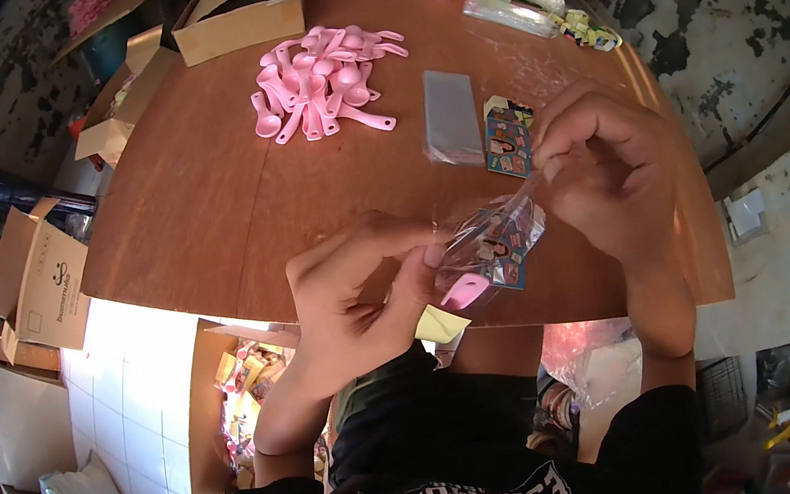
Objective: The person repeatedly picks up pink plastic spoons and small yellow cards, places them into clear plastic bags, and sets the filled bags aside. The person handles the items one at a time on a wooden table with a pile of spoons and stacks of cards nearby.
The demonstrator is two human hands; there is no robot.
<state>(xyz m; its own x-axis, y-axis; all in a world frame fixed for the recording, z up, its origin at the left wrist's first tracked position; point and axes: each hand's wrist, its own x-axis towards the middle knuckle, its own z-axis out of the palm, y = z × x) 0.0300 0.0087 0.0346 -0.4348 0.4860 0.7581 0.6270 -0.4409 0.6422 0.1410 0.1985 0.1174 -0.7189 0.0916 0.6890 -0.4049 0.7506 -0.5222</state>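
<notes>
My left hand (pixel 360 287) and right hand (pixel 602 172) pinch one clear bag (pixel 495 243), pink spoon (pixel 467 289) already inside; spoon pile (pixel 321 80) left unbagged.

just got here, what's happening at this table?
A person is working with both hands over a brown table. The left hand and right hand together hold a small clear plastic bag with a pink spoon and a colourful printed card inside. Farther back on the table lie a pile of pink spoons, a stack of clear bags and more printed cards. Open cardboard boxes sit along the far edge.
</notes>
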